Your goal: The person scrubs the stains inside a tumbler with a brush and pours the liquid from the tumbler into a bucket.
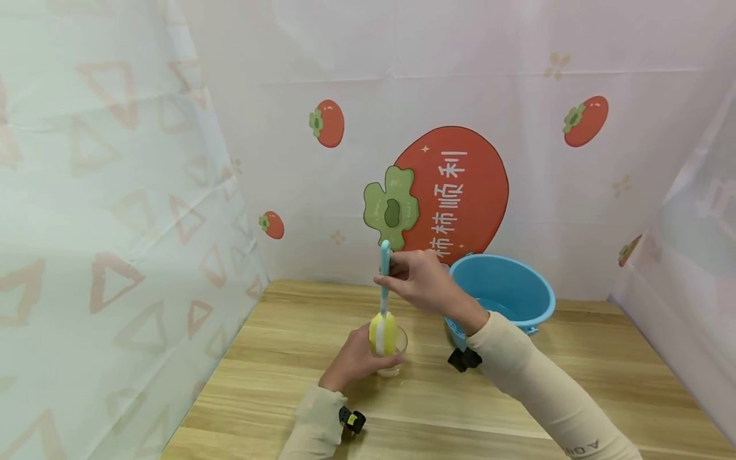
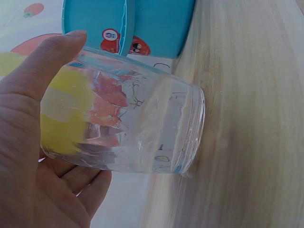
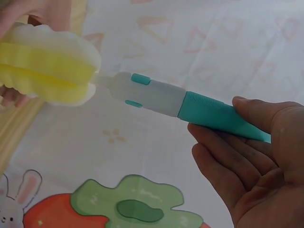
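A sponge bottle brush [image 1: 384, 300] stands upright, its teal and white handle [image 3: 209, 110] pinched between the thumb and fingers of my right hand [image 1: 424, 281]. Its yellow and white sponge head [image 3: 52, 71] points down at the mouth of a clear glass [image 2: 142, 114]. In the left wrist view the yellow shows through the glass near its rim, so the head's lower part sits inside. My left hand [image 1: 362, 358] grips the glass around its upper side, thumb on one side and fingers on the other. The glass base is right at the wooden table.
Behind my right forearm a blue bucket [image 1: 494, 281] stands on the wooden table [image 1: 276, 358], near the back edge. A printed cloth [image 1: 322, 179] with persimmons hangs behind the table, and another sheet [image 1: 115, 223] hangs at the left.
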Motion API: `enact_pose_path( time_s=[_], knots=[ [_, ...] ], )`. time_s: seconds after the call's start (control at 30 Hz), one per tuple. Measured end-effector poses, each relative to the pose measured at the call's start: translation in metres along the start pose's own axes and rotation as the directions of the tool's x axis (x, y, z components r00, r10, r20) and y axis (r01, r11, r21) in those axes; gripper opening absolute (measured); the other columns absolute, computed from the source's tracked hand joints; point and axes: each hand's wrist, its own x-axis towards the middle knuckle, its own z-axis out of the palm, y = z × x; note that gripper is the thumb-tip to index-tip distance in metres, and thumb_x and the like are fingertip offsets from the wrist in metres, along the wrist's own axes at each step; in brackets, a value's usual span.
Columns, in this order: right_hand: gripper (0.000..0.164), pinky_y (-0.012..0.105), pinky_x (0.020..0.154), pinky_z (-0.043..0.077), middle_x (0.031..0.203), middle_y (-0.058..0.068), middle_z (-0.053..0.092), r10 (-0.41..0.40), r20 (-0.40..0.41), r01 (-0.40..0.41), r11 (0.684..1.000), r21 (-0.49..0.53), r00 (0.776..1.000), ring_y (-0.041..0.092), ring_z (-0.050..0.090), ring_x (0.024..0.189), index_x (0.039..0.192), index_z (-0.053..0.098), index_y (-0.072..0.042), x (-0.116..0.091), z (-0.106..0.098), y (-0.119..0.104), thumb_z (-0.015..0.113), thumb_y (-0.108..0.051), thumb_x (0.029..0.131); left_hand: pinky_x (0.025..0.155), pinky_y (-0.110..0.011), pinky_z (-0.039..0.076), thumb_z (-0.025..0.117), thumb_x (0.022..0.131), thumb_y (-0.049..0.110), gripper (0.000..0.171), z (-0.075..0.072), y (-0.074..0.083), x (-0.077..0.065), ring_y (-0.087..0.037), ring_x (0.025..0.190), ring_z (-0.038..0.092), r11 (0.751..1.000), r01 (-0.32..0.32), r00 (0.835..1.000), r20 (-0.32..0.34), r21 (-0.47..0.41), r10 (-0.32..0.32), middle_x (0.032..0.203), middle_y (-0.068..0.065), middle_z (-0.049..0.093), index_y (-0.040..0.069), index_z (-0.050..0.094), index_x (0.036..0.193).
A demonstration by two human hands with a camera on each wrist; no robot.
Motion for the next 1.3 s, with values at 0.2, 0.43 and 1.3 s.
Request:
enact_pose_path(
  time_s=[0.2, 0.43, 1.3],
  knots=[
    [0.009, 0.025, 0.077, 0.063, 0.090, 0.001, 0.081, -0.002, 0.017, 0.002, 1.000, -0.017, 1.000, 0.009, 0.079, 0.083, 0.092, 0.074, -0.011, -0.006, 0.021, 0.014, 0.081, -0.015, 0.094, 0.067, -0.026, 0.054, 0.088, 0.086, 0.046, 0.047, 0.000, 0.001, 0.001, -0.006, 0.074, 0.060, 0.999, 0.032, 0.999, 0.001, 0.006, -0.032, 0.092, 0.008, 0.066, 0.028, 0.063, 0.121],
    [0.009, 0.022, 0.077, 0.062, 0.089, -0.003, 0.077, 0.028, 0.058, -0.027, 0.999, -0.027, 0.998, 0.004, 0.077, 0.083, 0.094, 0.073, -0.014, -0.015, 0.037, 0.028, 0.081, -0.017, 0.095, 0.069, -0.026, 0.055, 0.086, 0.086, 0.053, 0.061, 0.000, 0.001, 0.000, -0.006, 0.077, 0.063, 0.995, 0.096, 0.995, 0.030, -0.016, -0.096, 0.097, 0.007, 0.068, 0.018, 0.062, 0.129],
    [0.005, 0.028, 0.079, 0.064, 0.093, 0.002, 0.082, 0.032, -0.007, -0.032, 0.999, 0.000, 0.999, 0.011, 0.080, 0.086, 0.096, 0.076, -0.011, -0.006, 0.031, 0.021, 0.080, -0.015, 0.095, 0.064, -0.026, 0.053, 0.087, 0.084, 0.053, 0.047, -0.002, 0.003, -0.001, -0.006, 0.071, 0.061, 0.997, 0.074, 0.997, 0.000, 0.027, -0.074, 0.087, 0.008, 0.066, 0.027, 0.063, 0.115]
  ],
)
